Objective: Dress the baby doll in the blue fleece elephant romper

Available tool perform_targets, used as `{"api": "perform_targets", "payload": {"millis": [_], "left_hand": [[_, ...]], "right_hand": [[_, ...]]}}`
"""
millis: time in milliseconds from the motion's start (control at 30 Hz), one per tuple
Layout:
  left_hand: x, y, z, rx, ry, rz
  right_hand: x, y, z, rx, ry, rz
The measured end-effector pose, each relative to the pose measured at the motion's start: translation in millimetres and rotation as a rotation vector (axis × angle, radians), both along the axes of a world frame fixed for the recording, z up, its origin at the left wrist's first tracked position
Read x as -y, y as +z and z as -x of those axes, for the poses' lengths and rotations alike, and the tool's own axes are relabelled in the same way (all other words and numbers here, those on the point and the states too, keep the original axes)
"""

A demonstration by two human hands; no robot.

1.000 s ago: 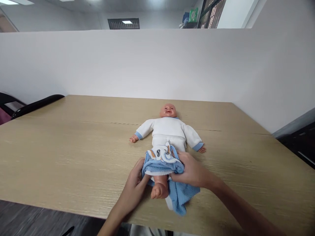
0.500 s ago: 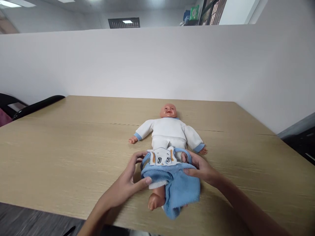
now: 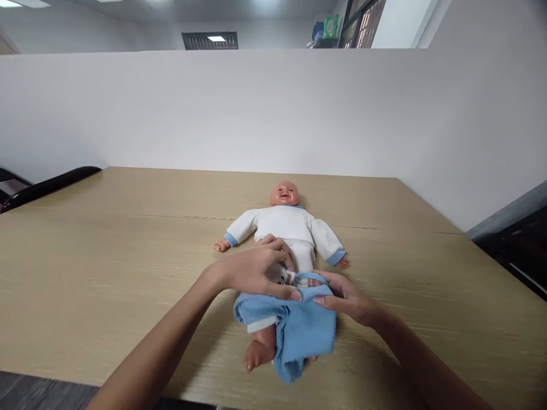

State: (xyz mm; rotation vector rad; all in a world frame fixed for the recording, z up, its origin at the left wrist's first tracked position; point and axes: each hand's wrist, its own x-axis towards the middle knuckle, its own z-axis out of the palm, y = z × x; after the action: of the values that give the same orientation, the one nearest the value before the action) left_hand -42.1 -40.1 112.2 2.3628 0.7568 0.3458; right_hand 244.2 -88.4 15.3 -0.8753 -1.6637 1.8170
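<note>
One doll (image 3: 284, 223) lies on its back on the wood-grained desk (image 3: 128, 273), its round, glossy plastic head towards the far edge and its feet near the front edge. Its soft white top has two blue cuffs; two plastic hands show, one whole foot and a sliver of the other. One pair of fuzzy blue overalls (image 3: 305, 327), with a single looped strap in view, covers its legs near the front edge. The left hand (image 3: 256, 272) arches palm down over the bib, fingers bent, thumb on the cloth; whether they grip, I cannot tell. The right hand (image 3: 348, 297) comes in low, thumb and partly hidden fingers pinching the cloth by the strap.
</note>
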Motion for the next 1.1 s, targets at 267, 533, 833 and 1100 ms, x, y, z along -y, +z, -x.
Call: {"api": "perform_targets", "payload": {"millis": [267, 533, 833, 1100], "left_hand": [[-26.8, -0.5, -10.5, 0.060, -0.192, 0.485], [-30.8, -13.6, -20.4, 0.112, -0.238, 0.614], [-30.5, -8.7, -21.5, 0.115, -0.408, 0.653], [-27.1, -13.5, -26.0, 0.023, -0.375, 0.621]], "right_hand": [[3.1, 4.1, -1.3, -0.249, 0.008, 0.123], [8.7, 2.6, -11.5, -0.184, -0.036, 0.127], [10.0, 15.2, -12.5, -0.003, 0.032, 0.072], [14.3, 14.8, -17.5, -0.066, 0.011, 0.098]]}}
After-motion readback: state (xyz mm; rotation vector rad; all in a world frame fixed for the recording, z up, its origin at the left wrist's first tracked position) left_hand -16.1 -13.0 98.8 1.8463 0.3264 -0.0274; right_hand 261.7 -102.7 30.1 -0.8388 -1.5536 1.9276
